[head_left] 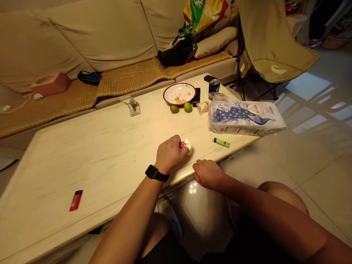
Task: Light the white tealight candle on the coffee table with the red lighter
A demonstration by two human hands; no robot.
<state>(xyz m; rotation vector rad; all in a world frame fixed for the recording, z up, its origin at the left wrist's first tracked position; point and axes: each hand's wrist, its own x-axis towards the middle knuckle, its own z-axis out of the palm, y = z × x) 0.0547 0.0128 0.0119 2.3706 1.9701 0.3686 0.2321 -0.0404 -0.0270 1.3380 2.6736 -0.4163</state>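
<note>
My left hand (171, 153), with a black watch on the wrist, is closed around a red lighter (180, 144) whose small flame touches the top of a short white candle (189, 147) on the pale wooden table (90, 146). My right hand (208, 173) rests curled on the table's near edge, just right of the candle, and I see nothing in it. A green lighter (221, 142) lies on the table to the right of the candle.
A plate with food scraps (179, 93), two limes (181, 108), a drink can (213, 85) and a pack of tissue paper (244, 117) sit at the far right. A red packet (76, 200) lies near left. A sofa (82, 40) and folding chair (269, 40) stand behind.
</note>
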